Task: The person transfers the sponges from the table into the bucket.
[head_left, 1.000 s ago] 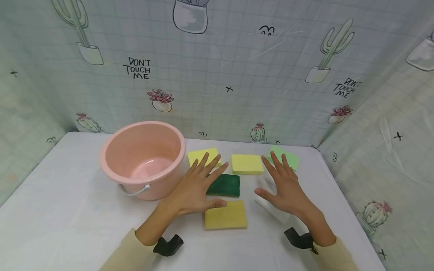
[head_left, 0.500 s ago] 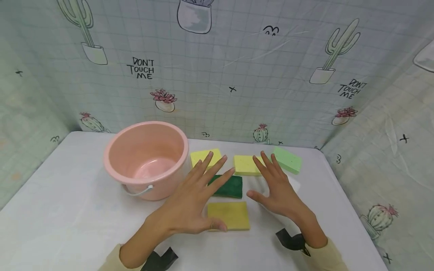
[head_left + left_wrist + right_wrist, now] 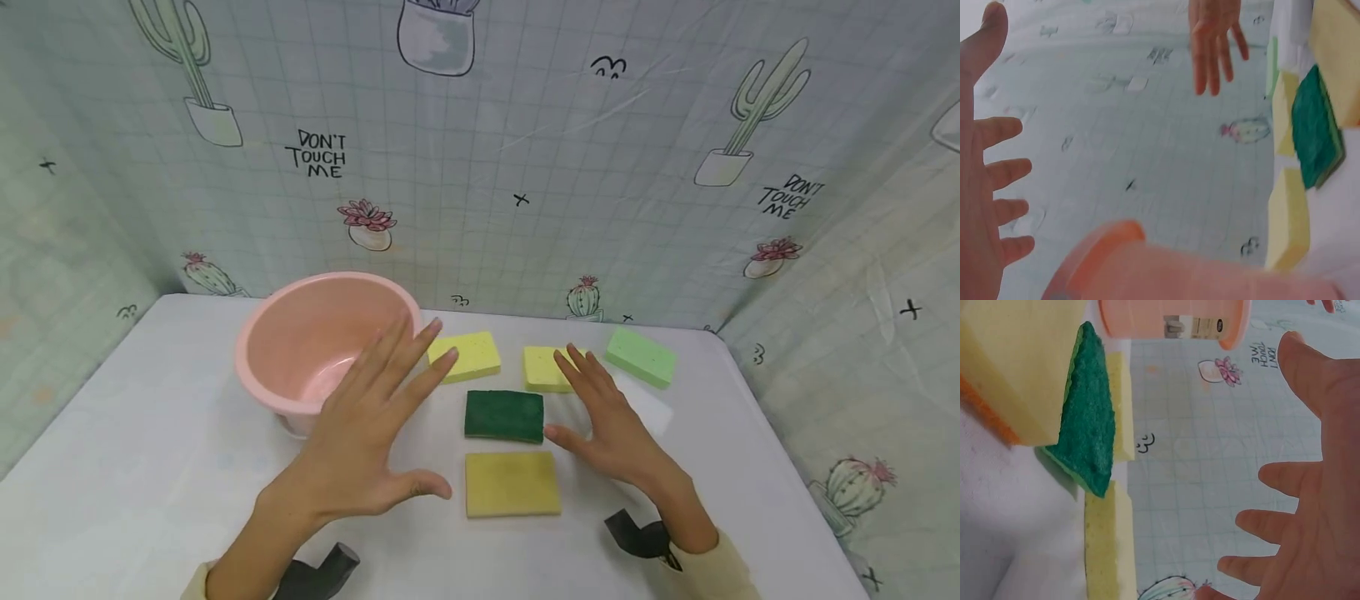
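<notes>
My left hand (image 3: pixel 360 425) hovers in front of the pink bucket (image 3: pixel 258 354) with fingers spread and thumb out, covering part of its side. My right hand (image 3: pixel 611 425) is held with straight, parted fingers over the right of the table, partly covering a yellow sponge (image 3: pixel 542 375) and a white flat piece (image 3: pixel 651 408). Neither hand holds anything. Between the hands lie a dark green scouring pad (image 3: pixel 504 415) and, nearer, a thick yellow sponge (image 3: pixel 513 485), whose orange underside (image 3: pixel 988 412) shows in the right wrist view.
Another yellow sponge (image 3: pixel 472 354) lies just right of the bucket. Farther right at the back is a light green sponge (image 3: pixel 641 357). All stand on a white table (image 3: pixel 135 467), backed by a cactus-print cloth (image 3: pixel 517 125) that also hangs at both sides.
My left hand has moved left, off the near yellow sponge and green pad, to before the bucket. My right hand has shifted slightly left, uncovering the light green sponge. The head view has turned slightly.
</notes>
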{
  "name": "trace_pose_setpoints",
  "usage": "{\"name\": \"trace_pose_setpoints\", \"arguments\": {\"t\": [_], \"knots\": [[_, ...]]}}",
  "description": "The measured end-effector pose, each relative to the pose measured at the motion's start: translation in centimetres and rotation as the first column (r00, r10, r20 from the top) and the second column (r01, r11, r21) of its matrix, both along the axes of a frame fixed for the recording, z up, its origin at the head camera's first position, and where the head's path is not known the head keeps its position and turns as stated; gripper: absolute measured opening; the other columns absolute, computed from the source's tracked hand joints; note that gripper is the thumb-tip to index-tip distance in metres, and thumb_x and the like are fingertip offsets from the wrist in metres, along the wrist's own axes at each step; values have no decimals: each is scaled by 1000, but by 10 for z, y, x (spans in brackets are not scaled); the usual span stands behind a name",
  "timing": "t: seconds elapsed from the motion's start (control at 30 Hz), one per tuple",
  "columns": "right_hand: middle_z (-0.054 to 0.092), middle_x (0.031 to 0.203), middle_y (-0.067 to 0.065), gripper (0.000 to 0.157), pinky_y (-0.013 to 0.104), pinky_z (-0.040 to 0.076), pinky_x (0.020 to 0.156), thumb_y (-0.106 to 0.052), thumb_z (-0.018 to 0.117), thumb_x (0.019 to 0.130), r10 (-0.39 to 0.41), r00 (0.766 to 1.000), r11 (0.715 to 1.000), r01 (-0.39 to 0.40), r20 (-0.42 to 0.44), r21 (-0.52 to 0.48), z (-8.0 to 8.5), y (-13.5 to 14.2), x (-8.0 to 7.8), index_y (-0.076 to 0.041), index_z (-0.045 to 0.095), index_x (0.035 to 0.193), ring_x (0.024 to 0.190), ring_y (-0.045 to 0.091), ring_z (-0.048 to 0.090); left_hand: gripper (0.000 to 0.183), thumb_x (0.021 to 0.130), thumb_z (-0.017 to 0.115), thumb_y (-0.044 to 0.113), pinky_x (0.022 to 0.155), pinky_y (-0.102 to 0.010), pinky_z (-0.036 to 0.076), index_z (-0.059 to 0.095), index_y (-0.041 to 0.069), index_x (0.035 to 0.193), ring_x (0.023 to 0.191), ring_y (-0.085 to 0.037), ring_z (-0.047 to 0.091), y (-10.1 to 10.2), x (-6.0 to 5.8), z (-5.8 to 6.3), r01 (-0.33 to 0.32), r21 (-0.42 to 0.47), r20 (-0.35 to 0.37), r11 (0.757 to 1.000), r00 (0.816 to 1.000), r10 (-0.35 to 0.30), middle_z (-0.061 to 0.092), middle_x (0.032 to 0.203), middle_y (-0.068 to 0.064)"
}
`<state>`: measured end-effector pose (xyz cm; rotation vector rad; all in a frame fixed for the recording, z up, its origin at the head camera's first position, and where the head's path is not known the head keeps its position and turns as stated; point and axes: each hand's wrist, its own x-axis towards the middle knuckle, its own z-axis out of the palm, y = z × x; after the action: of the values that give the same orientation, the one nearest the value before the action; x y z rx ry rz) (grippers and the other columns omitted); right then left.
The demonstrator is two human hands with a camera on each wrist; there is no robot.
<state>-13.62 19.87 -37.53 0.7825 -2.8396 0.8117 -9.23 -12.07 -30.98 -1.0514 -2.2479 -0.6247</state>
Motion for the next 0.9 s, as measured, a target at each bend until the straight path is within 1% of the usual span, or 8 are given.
{"name": "trace_pose_setpoints", "arguments": {"t": [0.07, 0.17, 0.3, 0.43, 0.53, 0.63, 0.73, 0.9], "knots": [[13, 159, 4, 88, 69, 19, 102, -45, 67, 86, 16, 1000, 1000, -16, 13, -12, 0, -3, -1, -26, 15, 154, 144, 34, 7, 97, 82, 32, 80, 112, -53, 16, 36, 8, 147, 141, -38, 18, -10, -1, 2, -18, 54, -45, 998, 999, 21, 28, 153, -16], [15, 158, 6, 85, 68, 24, 101, -44, 66, 87, 40, 999, 999, -40, 23, -31, 2, -7, -4, -25, 17, 154, 143, 34, 11, 94, 84, 34, 77, 111, -54, 19, 38, 6, 146, 139, -39, 24, -25, -4, 5, -47, 119, -104, 992, 993, 59, 33, 151, -15], [20, 157, 5, 81, 64, 30, 100, -42, 66, 88, 53, 997, 996, -48, 60, -72, 0, -12, -8, -24, 21, 153, 141, 31, 20, 92, 85, 37, 75, 110, -57, 18, 39, 5, 145, 138, -40, 26, -49, -12, 6, -106, 167, -129, 980, 983, 128, 37, 149, -16], [29, 153, 3, 79, 56, 38, 98, -46, 64, 88, 37, 992, 996, -28, 120, -80, -10, -16, -13, -25, 24, 153, 132, 31, 37, 92, 83, 38, 77, 110, -60, 14, 39, 9, 146, 139, -40, 23, -74, -15, 2, -212, 192, -80, 958, 970, 230, 38, 148, -17], [39, 147, 5, 79, 45, 46, 87, -49, 64, 87, 15, 991, 998, -8, 133, -57, -19, -16, -17, -24, 27, 152, 115, 28, 50, 92, 82, 40, 78, 110, -60, 12, 41, 11, 145, 140, -39, 22, -89, -19, -2, -263, 215, -36, 941, 960, 276, 38, 148, -17], [47, 139, 8, 77, 34, 47, 73, -48, 67, 86, 18, 993, 998, -11, 120, -54, -27, -16, -21, -19, 34, 149, 99, 23, 55, 92, 82, 42, 77, 111, -59, 12, 44, 8, 143, 140, -39, 21, -99, -27, -9, -269, 248, -3, 931, 960, 279, 39, 147, -18], [50, 134, 8, 74, 27, 43, 63, -45, 69, 85, 41, 993, 997, -33, 112, -74, -35, -15, -23, -14, 40, 145, 89, 20, 54, 93, 81, 44, 76, 111, -59, 12, 46, 5, 141, 140, -39, 21, -107, -36, -17, -263, 280, 39, 923, 964, 263, 39, 147, -18], [49, 135, 8, 71, 23, 43, 61, -40, 73, 83, 92, 993, 991, -84, 71, -103, -49, -13, -25, -8, 47, 140, 84, 18, 53, 88, 82, 51, 71, 110, -62, 11, 45, 7, 142, 142, -35, 18, -122, -44, -31, -263, 349, 146, 900, 963, 225, 37, 149, -16]]}}
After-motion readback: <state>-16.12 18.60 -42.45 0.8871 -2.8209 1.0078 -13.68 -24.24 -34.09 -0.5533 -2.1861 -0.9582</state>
